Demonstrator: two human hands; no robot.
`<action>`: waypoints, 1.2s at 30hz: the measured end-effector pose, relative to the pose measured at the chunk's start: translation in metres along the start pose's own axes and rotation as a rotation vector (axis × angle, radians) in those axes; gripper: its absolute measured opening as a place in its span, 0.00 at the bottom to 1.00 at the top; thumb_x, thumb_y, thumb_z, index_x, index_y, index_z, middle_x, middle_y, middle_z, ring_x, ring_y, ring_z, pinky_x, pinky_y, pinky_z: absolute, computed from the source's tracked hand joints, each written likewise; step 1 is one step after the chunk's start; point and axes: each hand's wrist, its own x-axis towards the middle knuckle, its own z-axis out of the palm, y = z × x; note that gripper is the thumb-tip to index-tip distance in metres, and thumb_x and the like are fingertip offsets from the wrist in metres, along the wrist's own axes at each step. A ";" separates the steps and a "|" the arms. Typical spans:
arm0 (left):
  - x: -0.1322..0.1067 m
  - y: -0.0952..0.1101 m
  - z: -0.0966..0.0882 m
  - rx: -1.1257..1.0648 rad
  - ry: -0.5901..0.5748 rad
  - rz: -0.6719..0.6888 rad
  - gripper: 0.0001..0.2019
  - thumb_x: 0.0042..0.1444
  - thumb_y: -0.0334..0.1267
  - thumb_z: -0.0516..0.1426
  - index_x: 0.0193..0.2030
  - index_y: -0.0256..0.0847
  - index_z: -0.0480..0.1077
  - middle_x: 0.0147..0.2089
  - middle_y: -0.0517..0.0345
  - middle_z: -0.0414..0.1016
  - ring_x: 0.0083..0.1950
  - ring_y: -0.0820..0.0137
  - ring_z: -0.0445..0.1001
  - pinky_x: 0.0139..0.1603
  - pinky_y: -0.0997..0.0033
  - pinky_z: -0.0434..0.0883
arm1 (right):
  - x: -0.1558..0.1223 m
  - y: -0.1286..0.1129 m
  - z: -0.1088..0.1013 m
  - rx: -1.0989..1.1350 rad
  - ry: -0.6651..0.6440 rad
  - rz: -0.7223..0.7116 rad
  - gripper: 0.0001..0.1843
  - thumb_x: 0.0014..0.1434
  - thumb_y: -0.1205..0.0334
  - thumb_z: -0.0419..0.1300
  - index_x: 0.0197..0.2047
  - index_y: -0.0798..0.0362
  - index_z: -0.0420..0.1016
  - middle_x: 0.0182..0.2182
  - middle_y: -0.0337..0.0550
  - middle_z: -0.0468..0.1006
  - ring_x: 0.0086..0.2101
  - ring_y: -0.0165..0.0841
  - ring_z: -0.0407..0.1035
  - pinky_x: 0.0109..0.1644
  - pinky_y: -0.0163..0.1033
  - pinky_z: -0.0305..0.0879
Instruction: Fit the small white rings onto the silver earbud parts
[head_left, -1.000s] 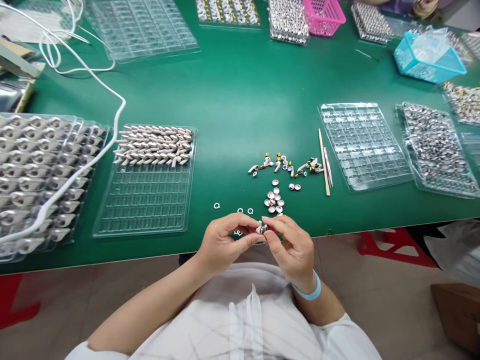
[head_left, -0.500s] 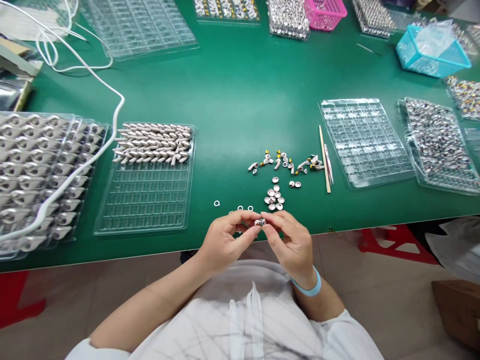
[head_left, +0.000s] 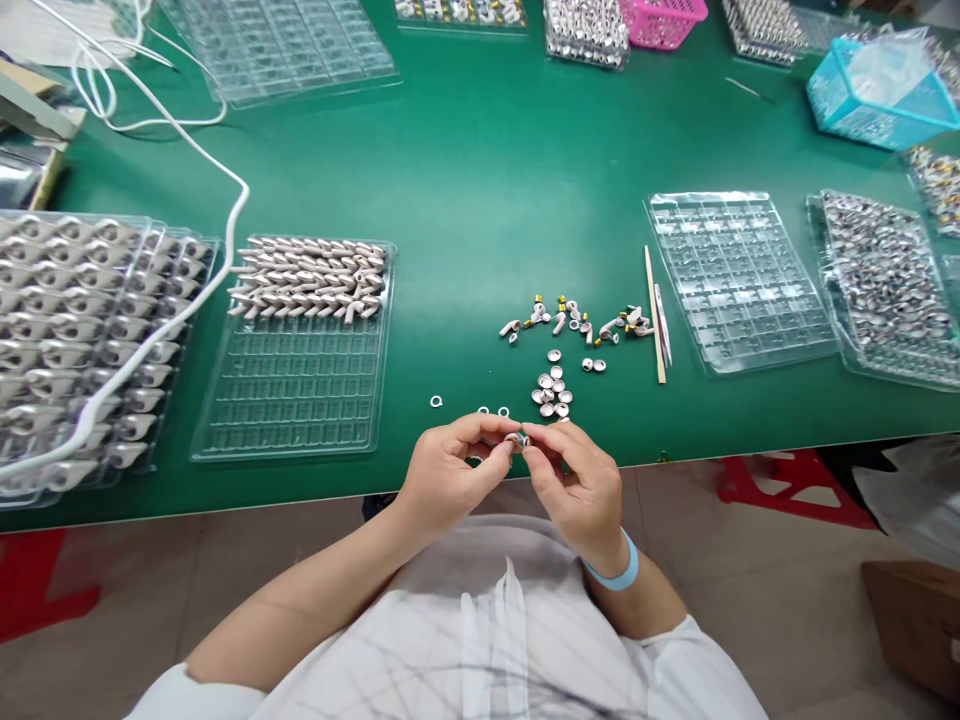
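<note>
Both my hands meet at the near edge of the green table (head_left: 480, 190). My left hand (head_left: 448, 477) and my right hand (head_left: 579, 488) pinch one small silver-white round part (head_left: 517, 439) between their fingertips. Just beyond them lie a cluster of small round caps (head_left: 552, 391), three thin white rings (head_left: 436, 402) and a scatter of white earbud shells with yellow tips (head_left: 570, 320). A blue band is on my right wrist.
A clear tray (head_left: 300, 350) with a row of white earbud shells sits at left, beside stacked filled trays (head_left: 82, 340) crossed by a white cable (head_left: 225, 240). At right lie a wooden stick (head_left: 655, 315), an unfilled clear tray (head_left: 735, 280) and a tray of parts (head_left: 885, 285). Blue basket (head_left: 877, 95) and pink basket (head_left: 664, 20) stand far back.
My hands stay together near the table edge, turning the small part slightly between the fingertips. The view has shifted a little; nothing on the table moved.
</note>
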 end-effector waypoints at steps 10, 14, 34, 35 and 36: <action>-0.001 0.002 0.004 0.085 0.164 0.018 0.06 0.49 0.34 0.62 0.34 0.36 0.79 0.31 0.55 0.81 0.27 0.71 0.78 0.27 0.78 0.76 | -0.007 -0.001 0.010 -0.043 0.011 -0.034 0.13 0.61 0.70 0.58 0.49 0.52 0.77 0.35 0.45 0.80 0.31 0.31 0.73 0.32 0.36 0.72; 0.000 0.004 0.006 -0.017 0.154 -0.032 0.06 0.48 0.34 0.63 0.33 0.36 0.79 0.31 0.55 0.81 0.28 0.72 0.78 0.29 0.78 0.77 | -0.005 0.000 0.008 -0.039 0.011 -0.011 0.12 0.61 0.69 0.58 0.47 0.52 0.77 0.34 0.44 0.80 0.31 0.30 0.73 0.32 0.35 0.72; 0.005 0.008 0.010 -0.154 0.130 -0.096 0.06 0.49 0.35 0.64 0.34 0.36 0.79 0.33 0.54 0.82 0.32 0.69 0.81 0.34 0.75 0.79 | -0.004 0.005 0.006 -0.179 0.093 -0.180 0.18 0.60 0.71 0.59 0.52 0.49 0.76 0.37 0.46 0.80 0.33 0.32 0.75 0.34 0.37 0.74; 0.004 0.008 0.012 -0.144 0.141 -0.084 0.06 0.49 0.35 0.64 0.34 0.36 0.79 0.33 0.54 0.83 0.32 0.69 0.81 0.34 0.76 0.79 | -0.005 0.005 0.007 -0.217 0.113 -0.226 0.20 0.60 0.72 0.59 0.54 0.49 0.75 0.38 0.47 0.81 0.34 0.34 0.75 0.35 0.38 0.75; 0.004 0.009 0.013 -0.141 0.147 -0.076 0.07 0.50 0.36 0.64 0.34 0.36 0.79 0.33 0.54 0.83 0.33 0.68 0.81 0.34 0.76 0.79 | -0.005 0.006 0.007 -0.253 0.124 -0.263 0.21 0.60 0.72 0.59 0.56 0.48 0.73 0.38 0.47 0.80 0.35 0.34 0.76 0.36 0.39 0.75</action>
